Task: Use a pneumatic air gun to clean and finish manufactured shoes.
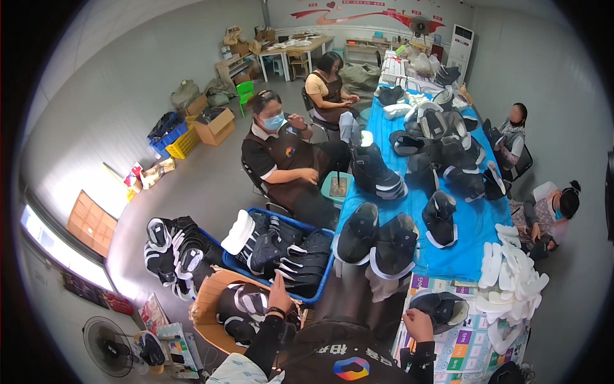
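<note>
My left hand [279, 295] is raised with its fingers stretched out, beside the front edge of a blue crate [325, 281] and above an open cardboard box [206, 301]. Nothing shows in that hand. At the table's near left edge my right hand [419, 325] has its fingers curled together, right beside a black shoe [441, 306] with a pale lining. Whether the fingers hold anything is too small to tell. The crate carries stacked black shoe uppers [272, 246] and white sole-shaped pieces [238, 233]. Black-and-white shoes [246, 304] fill the box.
A long table with a blue cover [470, 246] bears several black shoes [393, 246]. White sole-shaped pieces [508, 281] are heaped at its near right. Co-workers [281, 153] sit along both sides. More shoes [176, 253] lie left of the crate; a fan [109, 345] stands lower left.
</note>
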Available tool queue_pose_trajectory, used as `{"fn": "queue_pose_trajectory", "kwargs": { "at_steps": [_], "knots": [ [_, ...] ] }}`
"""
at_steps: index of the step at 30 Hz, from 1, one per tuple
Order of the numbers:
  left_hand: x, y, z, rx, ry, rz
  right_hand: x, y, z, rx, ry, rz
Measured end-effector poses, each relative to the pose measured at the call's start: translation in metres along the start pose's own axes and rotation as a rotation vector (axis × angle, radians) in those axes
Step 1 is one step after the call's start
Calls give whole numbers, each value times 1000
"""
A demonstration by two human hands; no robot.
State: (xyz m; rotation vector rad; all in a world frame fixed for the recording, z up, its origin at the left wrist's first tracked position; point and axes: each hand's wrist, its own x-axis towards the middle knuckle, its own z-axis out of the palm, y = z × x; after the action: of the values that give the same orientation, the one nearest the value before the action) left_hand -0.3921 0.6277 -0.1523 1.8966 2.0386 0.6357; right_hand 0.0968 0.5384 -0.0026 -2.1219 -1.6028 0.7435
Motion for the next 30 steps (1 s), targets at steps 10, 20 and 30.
{"fn": "queue_pose_trajectory", "kwargs": {
  "at_steps": [10, 20, 30],
  "knots": [
    [142, 137, -194, 156, -249, 297, 11, -40, -7, 68, 25, -138],
    [54, 313, -194, 209, 255, 1021, 18, -167, -73, 1003, -358, -266],
    [34, 310, -187, 312, 387, 996, 10, -236, -62, 1041, -119, -294]
  ]
}}
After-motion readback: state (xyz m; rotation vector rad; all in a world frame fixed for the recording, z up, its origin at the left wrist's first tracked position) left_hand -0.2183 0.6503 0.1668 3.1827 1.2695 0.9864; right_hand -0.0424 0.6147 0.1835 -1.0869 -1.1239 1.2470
